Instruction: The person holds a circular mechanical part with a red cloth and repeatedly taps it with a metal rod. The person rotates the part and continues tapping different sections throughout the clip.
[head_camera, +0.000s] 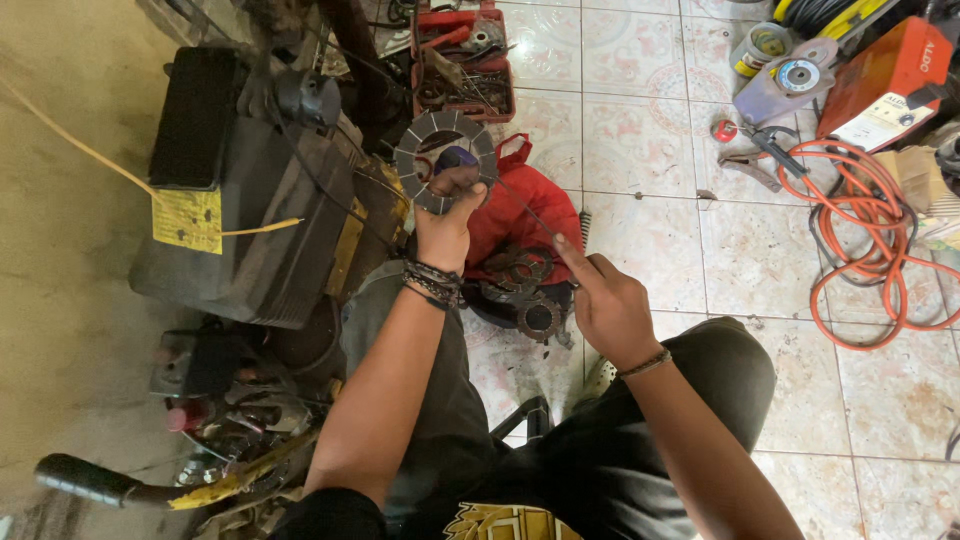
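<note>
Repair workshop. Evidence: red toolbox (462, 58) open on tiled floor (640, 150); orange welding machine (885, 85); coiled orange cable (865, 235); motorcycle (250, 250) partly dismantled; loose gear parts (530, 290).

- Left hand (445, 215): raised ahead of the body, forearm running up from lower left, fingers pinched closed at the top (corded bands circle the wrist).
- Right hand (605, 300): lower and to the right, forearm entering from the lower right corner, index finger (572, 255) extended up and left, remaining fingers curled, apparently gripping something thin.
- Hands: apart, not touching.
</note>
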